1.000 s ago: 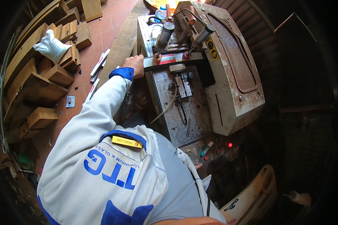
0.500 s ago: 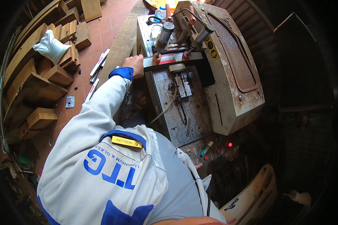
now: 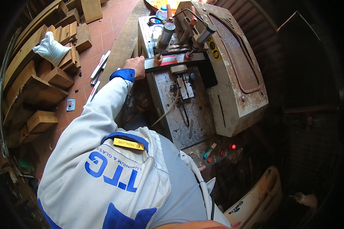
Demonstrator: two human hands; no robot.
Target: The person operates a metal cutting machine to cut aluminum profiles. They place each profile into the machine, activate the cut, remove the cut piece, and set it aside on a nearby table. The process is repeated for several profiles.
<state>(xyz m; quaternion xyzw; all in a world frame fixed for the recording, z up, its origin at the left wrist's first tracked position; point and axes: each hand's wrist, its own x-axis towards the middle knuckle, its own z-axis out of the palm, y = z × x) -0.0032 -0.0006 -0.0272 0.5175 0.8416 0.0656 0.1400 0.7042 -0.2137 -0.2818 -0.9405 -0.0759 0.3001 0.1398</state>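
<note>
My left hand point(image 3: 135, 67) is closed round the left end of a metal profile bar point(image 3: 151, 64). The bar is silver on top and dark along its near side, with a red and white strip of film. It lies across the bed of a cutting machine point(image 3: 233, 72). Two pneumatic clamps, the left clamp point(image 3: 166, 35) and the right clamp point(image 3: 206, 34), stand over it with their round pads on its top. A fingertip of my right hand point(image 3: 202, 168) shows at the control panel point(image 3: 218, 153); my body and sleeve hide the rest of that hand.
A red lamp point(image 3: 233, 146) glows on the panel, near a teal marker-like object point(image 3: 209, 150). A small stop block point(image 3: 185, 87) sits on the metal bed. Stacked wooden blocks point(image 3: 46, 91) with a white sack point(image 3: 51, 49) stand left on the tiled floor, beside white strips point(image 3: 99, 66).
The view has shifted very slightly. Both hands, the profile bar and the clamps keep their places.
</note>
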